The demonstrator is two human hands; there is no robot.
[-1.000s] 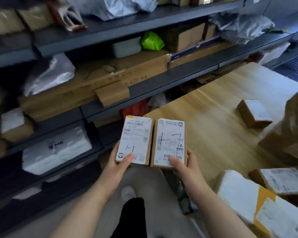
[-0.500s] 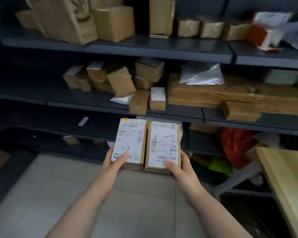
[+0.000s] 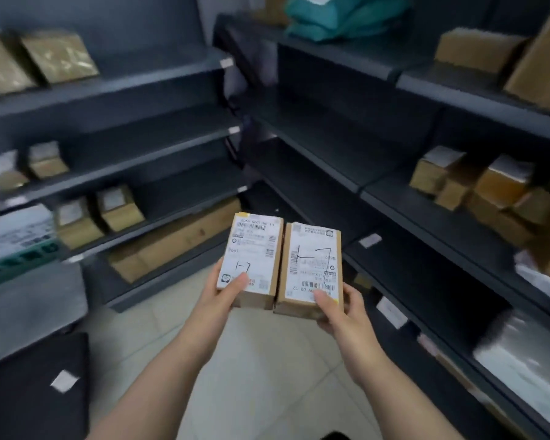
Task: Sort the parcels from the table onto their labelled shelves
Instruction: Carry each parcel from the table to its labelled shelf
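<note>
I hold two small brown parcels side by side at chest height over the floor. My left hand [image 3: 224,292] grips the left parcel [image 3: 251,249], whose white label has "1-7" handwritten on it. The right parcel [image 3: 313,265], with a larger handwritten "1-7" on its label, is held by my right hand [image 3: 338,308]. Both thumbs press on the labels' lower edges. The parcels touch along their long sides. Dark grey shelves [image 3: 159,154] meet in a corner ahead, and the table is out of view.
The left shelving holds small brown boxes [image 3: 119,208] and a long flat carton [image 3: 172,241] on its lowest level. The right shelving [image 3: 426,242] carries several small boxes [image 3: 486,185], white shelf tags [image 3: 369,240] and a plastic-wrapped bag [image 3: 527,354]. A tiled floor [image 3: 261,360] lies below.
The view has swung left, from the table and the stocked shelves to a corner of sparser shelves. Both parcels stay in my hands, held the same way.
</note>
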